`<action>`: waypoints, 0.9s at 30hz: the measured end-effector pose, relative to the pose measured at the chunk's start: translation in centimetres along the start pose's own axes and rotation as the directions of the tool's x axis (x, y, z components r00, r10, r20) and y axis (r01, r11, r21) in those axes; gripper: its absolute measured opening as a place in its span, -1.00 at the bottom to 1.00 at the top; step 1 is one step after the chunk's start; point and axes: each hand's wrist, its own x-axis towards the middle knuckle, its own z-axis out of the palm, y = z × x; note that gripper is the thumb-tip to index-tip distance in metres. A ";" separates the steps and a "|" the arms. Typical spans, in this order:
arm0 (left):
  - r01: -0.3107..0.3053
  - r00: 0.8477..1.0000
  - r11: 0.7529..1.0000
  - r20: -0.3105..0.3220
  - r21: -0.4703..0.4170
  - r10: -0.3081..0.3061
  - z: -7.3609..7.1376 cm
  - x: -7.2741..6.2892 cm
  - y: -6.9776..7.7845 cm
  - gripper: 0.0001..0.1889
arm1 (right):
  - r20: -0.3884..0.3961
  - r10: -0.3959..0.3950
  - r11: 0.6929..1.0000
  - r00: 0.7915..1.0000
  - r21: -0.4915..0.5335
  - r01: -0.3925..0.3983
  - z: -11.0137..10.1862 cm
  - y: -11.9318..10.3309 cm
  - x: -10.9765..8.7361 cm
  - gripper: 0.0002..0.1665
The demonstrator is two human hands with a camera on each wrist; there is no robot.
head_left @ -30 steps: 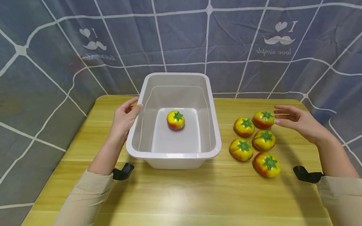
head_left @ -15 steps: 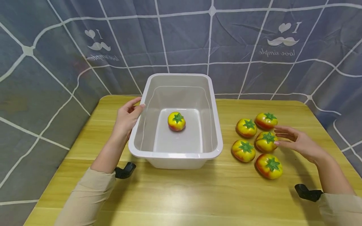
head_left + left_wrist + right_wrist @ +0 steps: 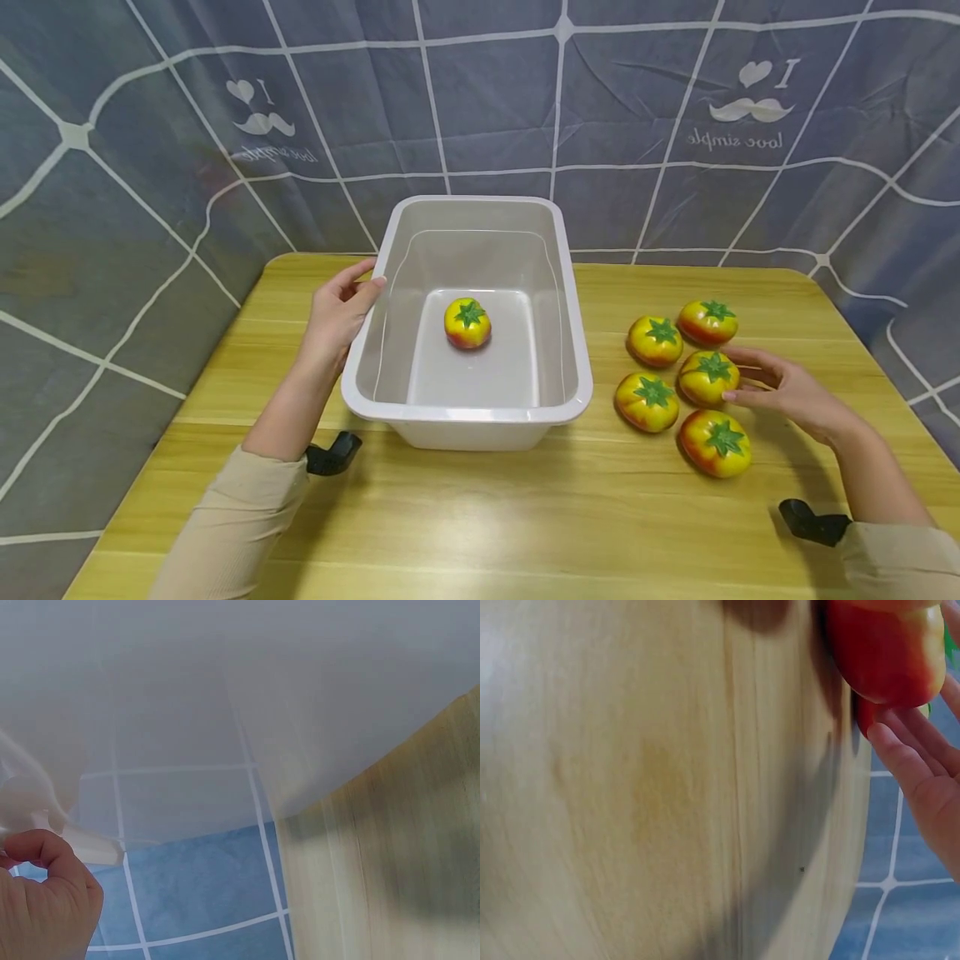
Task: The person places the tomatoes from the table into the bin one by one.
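A light grey plastic basin [image 3: 467, 413] stands on the wooden table, with one yellow-and-red tomato [image 3: 467, 323] on its floor. My left hand [image 3: 337, 310] grips the basin's left rim, thumb over the edge and fingers outside. In the left wrist view the basin's pale wall [image 3: 172, 727] fills much of the picture above the curled left hand [image 3: 49, 892]. To the right, my right hand [image 3: 787, 396] reaches around the right side of a middle tomato [image 3: 707, 377], fingers behind it and thumb at its front. Extended right fingers [image 3: 907, 761] show beside a red tomato [image 3: 889, 656].
Around the middle tomato lie several others: back right [image 3: 708, 322], back left [image 3: 655, 341], front left [image 3: 647, 402] and front right [image 3: 715, 442]. A blue-grey checked curtain [image 3: 480, 100] hangs behind the wooden table [image 3: 480, 525]. Black wrist mounts [image 3: 333, 454] sit on both forearms.
My right hand has moved from the back right tomato toward me to the middle one, its fingers now close around that tomato's side. The left hand stays on the basin rim.
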 end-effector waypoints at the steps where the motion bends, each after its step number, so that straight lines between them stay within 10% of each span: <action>1: -0.001 1.000 1.000 -0.001 0.003 0.001 0.0 0.0 0.0 -0.50 | 0.002 0.002 1.000 1.000 0.000 -0.002 0.0 0.0 0.0 -0.35; 27: 0.000 1.000 1.000 -0.005 -0.019 0.000 -0.2 0.2 -0.2 -0.52 | -0.017 0.062 0.997 0.998 -0.051 -0.063 0.2 0.5 0.6 -0.39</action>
